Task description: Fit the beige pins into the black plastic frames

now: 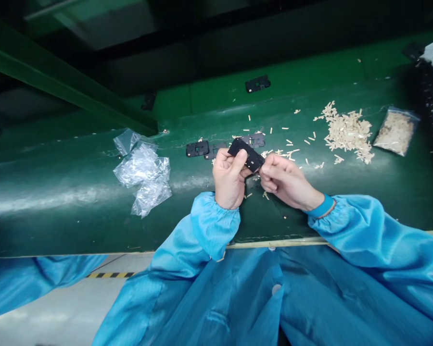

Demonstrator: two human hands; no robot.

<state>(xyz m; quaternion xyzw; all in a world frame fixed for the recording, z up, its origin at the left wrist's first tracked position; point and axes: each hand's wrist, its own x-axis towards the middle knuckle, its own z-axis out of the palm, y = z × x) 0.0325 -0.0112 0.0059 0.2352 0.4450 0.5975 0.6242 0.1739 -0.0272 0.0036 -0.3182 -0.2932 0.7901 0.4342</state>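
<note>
- The left grip is closed on a thin black part, thumb lying across its face and fingers behind; the part is tilted, its right end lower.
- The right grip meets that lower right end, thumb and fingertips drawn together there; whether anything small is pinched between them cannot be told.
- Both grips are held above a green surface, near its front edge.
- Just beyond the left grip and a little to its left lies a black plate, with another plate beside it.
- Directly behind the held part, partly hidden by it, is a further cut-out plate.
- Well beyond both grips, on the far side, lies a lone black piece.
- Loose pale strips are scattered around and beyond the right grip.
- Farther to the right of that grip is a heap of pale strips, and just past it a clear bag filled with similar strips.
- Well to the left of the left grip lies crumpled clear plastic.
- A blue band circles the wrist behind the right grip.
</note>
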